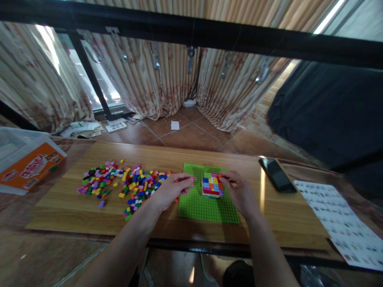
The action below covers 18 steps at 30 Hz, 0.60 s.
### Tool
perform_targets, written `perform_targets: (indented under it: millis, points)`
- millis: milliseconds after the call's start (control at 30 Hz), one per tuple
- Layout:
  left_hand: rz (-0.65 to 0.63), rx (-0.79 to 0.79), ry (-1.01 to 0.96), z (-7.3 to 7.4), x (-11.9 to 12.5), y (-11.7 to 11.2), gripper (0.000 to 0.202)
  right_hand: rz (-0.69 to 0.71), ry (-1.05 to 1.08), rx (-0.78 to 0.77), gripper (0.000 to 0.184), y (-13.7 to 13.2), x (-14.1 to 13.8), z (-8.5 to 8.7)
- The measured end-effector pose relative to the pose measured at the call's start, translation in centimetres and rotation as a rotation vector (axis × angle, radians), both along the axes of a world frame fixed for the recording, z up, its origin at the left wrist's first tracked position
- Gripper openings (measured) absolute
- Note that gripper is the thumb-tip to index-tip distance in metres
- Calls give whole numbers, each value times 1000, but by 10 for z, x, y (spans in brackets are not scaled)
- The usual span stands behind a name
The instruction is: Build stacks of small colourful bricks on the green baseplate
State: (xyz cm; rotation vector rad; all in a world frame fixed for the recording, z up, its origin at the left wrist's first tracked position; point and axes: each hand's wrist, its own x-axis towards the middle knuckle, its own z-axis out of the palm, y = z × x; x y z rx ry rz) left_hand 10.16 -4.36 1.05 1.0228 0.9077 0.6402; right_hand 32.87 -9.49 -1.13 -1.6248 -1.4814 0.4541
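A multicoloured block built of toy bricks point(213, 185) stands on the green studded baseplate point(194, 209). At its far right corner, my right hand point(239, 191) has thumb and fingers closed on the block's edge, by an orange-red brick. My left hand point(176, 186) hovers over the plate's left edge, apart from the block. Its fingers are curled with the tips together; whatever may be between them is too small to make out. Left of the plate, loose toy bricks point(139, 183) in many colours are spread out, partly hidden behind my left hand and forearm.
A black phone point(277, 175) lies on the wooden board point(89, 217) to the right, near a printed sheet point(338, 219). At the far left stands a clear plastic box point(26, 159) with an orange label. A dark metal bar point(191, 30) crosses above, before curtains point(167, 79).
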Motion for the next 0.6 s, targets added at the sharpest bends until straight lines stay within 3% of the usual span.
perform_targets:
  millis: [233,600]
  points:
    - [7,-6,30,-2,-1,1,25,26,35,-18,26,4,4,-8]
    - [-1,26,64,-3,-3,2,26,-19,268,-84,28,8,2,-13]
